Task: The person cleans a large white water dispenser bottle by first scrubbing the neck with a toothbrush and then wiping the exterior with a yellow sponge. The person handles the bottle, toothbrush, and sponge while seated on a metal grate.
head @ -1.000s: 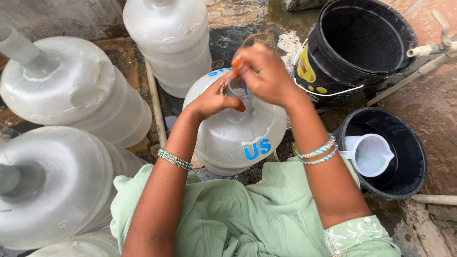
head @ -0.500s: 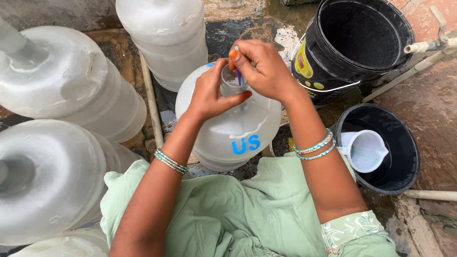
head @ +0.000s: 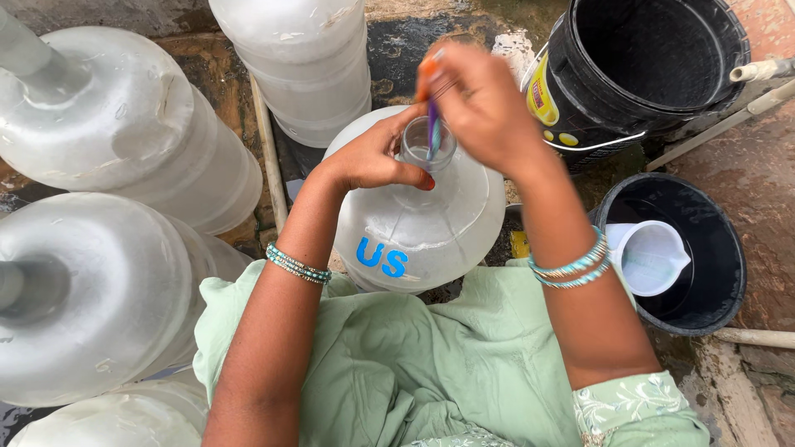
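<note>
Jugs come first, because they are the biggest things here. One big clear water jug [head: 414, 223] stands right under both hands, with blue marks painted on its side. More big jugs [head: 108, 132] are packed close on the far side of the left hand. Two black buckets are seen past the right hand: a tall one [head: 654, 66] up beyond it, and a lower one [head: 704, 248] down beside the right wrist, with a white scoop cup [head: 650, 257] lying inside.

The neck [head: 426, 149] of the jug is gripped by the left hand [head: 368, 161], fingers curled around its near side. The right hand [head: 484, 112] is closed on a thin brush [head: 432, 124] with an orange and purple handle. The brush is pushed down into the neck, just below the right fingers and just beside the left thumb.

For a good scrub, the neck should be held tight so the jug is not tipped. The brush should be kept straight up and down and turned all the way around the inside of the rim. Small, gentle strokes should be used, so the brush is not dropped into the jug.
</note>
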